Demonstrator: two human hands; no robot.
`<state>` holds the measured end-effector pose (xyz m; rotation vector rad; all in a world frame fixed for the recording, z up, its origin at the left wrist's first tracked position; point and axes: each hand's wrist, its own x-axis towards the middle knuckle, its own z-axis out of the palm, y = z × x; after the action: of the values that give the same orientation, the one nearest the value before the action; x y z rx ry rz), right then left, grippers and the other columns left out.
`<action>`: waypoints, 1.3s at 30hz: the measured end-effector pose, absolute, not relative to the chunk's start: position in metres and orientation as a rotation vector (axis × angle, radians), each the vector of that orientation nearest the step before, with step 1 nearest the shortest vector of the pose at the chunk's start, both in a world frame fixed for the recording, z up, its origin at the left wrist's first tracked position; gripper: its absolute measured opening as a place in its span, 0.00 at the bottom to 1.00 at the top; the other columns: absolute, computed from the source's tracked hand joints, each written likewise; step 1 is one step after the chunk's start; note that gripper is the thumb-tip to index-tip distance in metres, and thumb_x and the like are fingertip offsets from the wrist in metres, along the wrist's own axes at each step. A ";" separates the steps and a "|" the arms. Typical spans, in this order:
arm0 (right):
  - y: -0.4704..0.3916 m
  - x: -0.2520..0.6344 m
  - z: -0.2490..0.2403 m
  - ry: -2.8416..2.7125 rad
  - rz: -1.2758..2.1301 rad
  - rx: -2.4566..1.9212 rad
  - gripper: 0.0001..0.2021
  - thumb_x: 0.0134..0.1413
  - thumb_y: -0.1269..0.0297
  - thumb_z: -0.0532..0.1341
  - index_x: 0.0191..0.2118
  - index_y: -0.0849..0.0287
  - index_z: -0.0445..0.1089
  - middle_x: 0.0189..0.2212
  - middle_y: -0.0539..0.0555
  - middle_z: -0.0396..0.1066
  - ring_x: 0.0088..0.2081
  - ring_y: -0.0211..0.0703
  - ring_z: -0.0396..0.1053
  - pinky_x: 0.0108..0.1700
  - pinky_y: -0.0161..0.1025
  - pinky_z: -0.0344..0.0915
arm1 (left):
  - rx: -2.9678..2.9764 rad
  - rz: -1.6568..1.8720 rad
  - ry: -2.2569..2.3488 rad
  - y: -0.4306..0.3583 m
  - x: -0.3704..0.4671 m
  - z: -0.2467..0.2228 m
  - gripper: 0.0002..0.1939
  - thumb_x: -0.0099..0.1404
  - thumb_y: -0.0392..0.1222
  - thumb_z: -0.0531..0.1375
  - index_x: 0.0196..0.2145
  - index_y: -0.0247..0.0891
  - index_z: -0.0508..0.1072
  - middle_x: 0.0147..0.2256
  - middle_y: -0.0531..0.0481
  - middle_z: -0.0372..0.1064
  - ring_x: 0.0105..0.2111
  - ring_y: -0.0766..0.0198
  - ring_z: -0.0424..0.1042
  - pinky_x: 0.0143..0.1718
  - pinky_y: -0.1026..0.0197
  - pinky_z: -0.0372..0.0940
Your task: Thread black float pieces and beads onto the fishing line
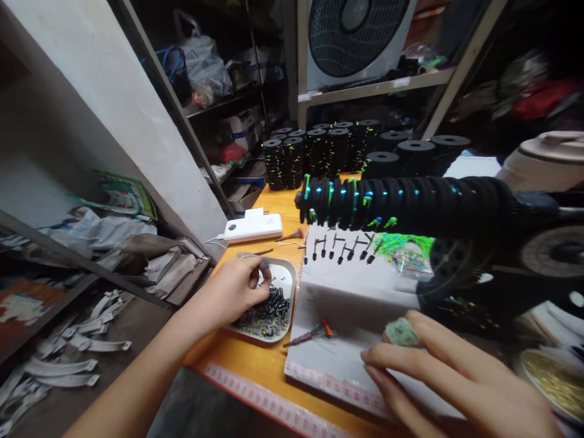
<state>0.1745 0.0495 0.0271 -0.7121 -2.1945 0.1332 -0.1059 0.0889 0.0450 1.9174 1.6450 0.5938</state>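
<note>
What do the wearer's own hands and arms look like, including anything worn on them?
Both hands are ungloved. The right hand has a mottled, pale green wrap on one finger. The left hand shows a small grey patch at a fingertip, too blurred to identify. The left forearm shows no sleeve.

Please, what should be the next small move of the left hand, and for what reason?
Probably the left hand should pick up one of the small black pieces from the white tray: the hand is bent over this tray, the pieces lie loose there, and I cannot clearly see one between its fingers.
</note>
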 end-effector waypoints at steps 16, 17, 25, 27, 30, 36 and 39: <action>0.041 0.170 0.037 -1.904 0.632 -0.598 0.07 0.55 0.79 0.59 0.32 0.59 0.66 0.30 0.53 0.68 0.33 0.39 0.71 0.35 0.34 0.71 | 0.498 1.163 0.789 0.003 0.019 0.014 0.20 0.56 0.53 0.72 0.31 0.40 0.67 0.16 0.67 0.40 0.16 0.76 0.37 0.18 0.71 0.42; 0.041 0.170 0.037 -1.901 0.628 -0.594 0.07 0.55 0.79 0.59 0.32 0.59 0.66 0.30 0.53 0.68 0.34 0.38 0.71 0.36 0.33 0.71 | 0.495 1.162 0.798 0.002 0.019 0.014 0.20 0.55 0.53 0.72 0.31 0.40 0.67 0.16 0.67 0.40 0.16 0.76 0.37 0.18 0.71 0.42; 0.042 0.169 0.036 -1.907 0.620 -0.581 0.07 0.57 0.79 0.59 0.33 0.59 0.66 0.31 0.53 0.69 0.34 0.38 0.71 0.35 0.34 0.71 | 0.530 1.183 0.855 0.001 0.021 0.017 0.22 0.54 0.54 0.73 0.29 0.40 0.67 0.15 0.66 0.41 0.17 0.76 0.37 0.18 0.70 0.43; 0.042 0.170 0.036 -1.908 0.628 -0.589 0.07 0.57 0.78 0.59 0.33 0.59 0.66 0.31 0.53 0.69 0.34 0.39 0.71 0.35 0.34 0.72 | 0.530 1.188 0.856 0.002 0.021 0.016 0.22 0.53 0.55 0.73 0.29 0.40 0.67 0.15 0.66 0.41 0.16 0.76 0.38 0.18 0.70 0.43; 0.042 0.170 0.037 -1.903 0.629 -0.584 0.07 0.57 0.78 0.59 0.33 0.59 0.67 0.31 0.53 0.69 0.34 0.39 0.71 0.35 0.34 0.72 | 0.522 1.190 0.859 0.001 0.021 0.015 0.21 0.54 0.54 0.73 0.30 0.40 0.67 0.15 0.66 0.42 0.16 0.76 0.39 0.19 0.70 0.43; 0.042 0.169 0.037 -1.897 0.616 -0.594 0.07 0.58 0.77 0.59 0.33 0.58 0.66 0.31 0.53 0.69 0.34 0.39 0.72 0.35 0.34 0.72 | 0.528 1.185 0.872 0.000 0.018 0.013 0.20 0.54 0.54 0.72 0.30 0.40 0.69 0.15 0.65 0.44 0.16 0.76 0.42 0.18 0.71 0.45; 0.042 0.168 0.037 -1.899 0.611 -0.587 0.07 0.58 0.77 0.60 0.33 0.59 0.67 0.31 0.53 0.70 0.34 0.38 0.72 0.35 0.33 0.72 | 0.519 1.201 0.913 0.000 0.019 0.008 0.20 0.52 0.54 0.73 0.30 0.39 0.71 0.15 0.63 0.49 0.15 0.76 0.46 0.18 0.71 0.48</action>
<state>0.1684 0.0419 0.0367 -0.5871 -1.8992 0.6107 0.0191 0.0005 0.0084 0.5191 0.9127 1.2014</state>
